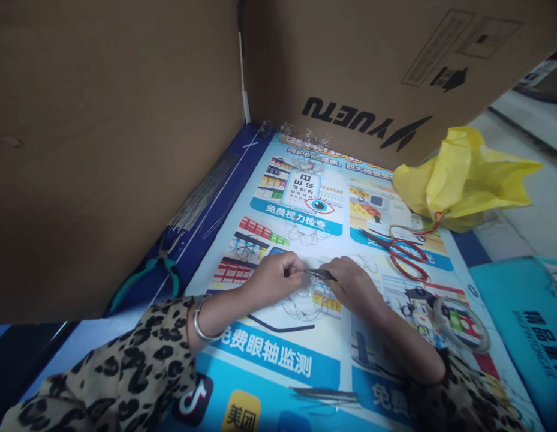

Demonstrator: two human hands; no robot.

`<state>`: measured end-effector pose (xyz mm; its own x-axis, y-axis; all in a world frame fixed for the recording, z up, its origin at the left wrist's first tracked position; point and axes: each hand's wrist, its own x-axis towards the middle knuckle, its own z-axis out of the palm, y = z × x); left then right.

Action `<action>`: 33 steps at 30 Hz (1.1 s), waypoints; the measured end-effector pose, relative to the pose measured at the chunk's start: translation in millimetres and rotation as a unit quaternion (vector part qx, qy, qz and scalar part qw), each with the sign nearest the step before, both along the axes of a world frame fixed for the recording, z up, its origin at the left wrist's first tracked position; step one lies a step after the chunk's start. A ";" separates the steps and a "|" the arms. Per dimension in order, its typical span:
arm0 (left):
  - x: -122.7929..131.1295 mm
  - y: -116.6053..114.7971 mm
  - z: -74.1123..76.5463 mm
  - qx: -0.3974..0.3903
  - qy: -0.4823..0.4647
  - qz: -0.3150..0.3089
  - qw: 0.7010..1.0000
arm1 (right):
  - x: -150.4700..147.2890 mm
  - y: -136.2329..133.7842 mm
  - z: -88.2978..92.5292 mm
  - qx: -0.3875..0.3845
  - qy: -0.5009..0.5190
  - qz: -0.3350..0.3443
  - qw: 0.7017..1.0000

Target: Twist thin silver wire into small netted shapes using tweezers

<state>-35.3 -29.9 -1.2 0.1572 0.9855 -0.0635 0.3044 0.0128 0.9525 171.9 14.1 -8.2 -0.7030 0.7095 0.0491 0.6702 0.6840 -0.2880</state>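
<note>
My left hand (280, 276) is closed in a pinch, with what looks like thin wire at its fingertips. My right hand (354, 285) grips a small pair of pliers (321, 273); their narrow metal jaws point left and reach the left fingertips. The pliers' handles are mostly hidden in my palm. Below both hands, loops of thin wire (305, 307) lie on the printed poster (345, 360). Another bent wire piece (307, 233) rests just beyond them. Red-handled scissors (408, 255) lie to the right of my right hand.
Cardboard walls (125, 150) stand left and behind. Teal-handled pliers (161, 264) and a bundle of straight wires (206, 192) lie at left. A yellow bag (458, 174), a clear tape-like ring (462, 324) and a turquoise pouch (521, 324) are at right. Short wires (325, 394) lie in front.
</note>
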 end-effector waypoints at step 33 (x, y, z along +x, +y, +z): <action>2.7 -1.1 -1.7 0.067 0.058 0.023 0.996 | -9.0 -21.7 33.5 0.225 -0.157 -0.061 0.960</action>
